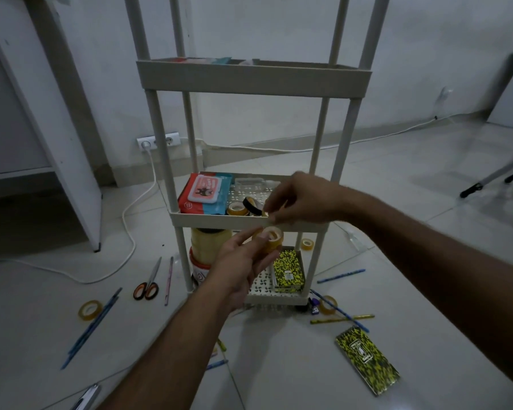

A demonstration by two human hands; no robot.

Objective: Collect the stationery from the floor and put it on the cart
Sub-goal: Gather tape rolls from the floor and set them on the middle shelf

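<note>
Head view: scissors [147, 287] beside cart [243, 224]

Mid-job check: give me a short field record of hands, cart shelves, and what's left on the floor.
left hand: holds a yellow tape roll in front of the cart
right hand: pinches a small roll at the middle shelf front edge
middle shelf contents: wipes pack, tape rolls
bottom shelf: yellow-black notebook
floor left: scissors, tape roll, blue pens
floor right: notebook, tape roll, pens
</note>
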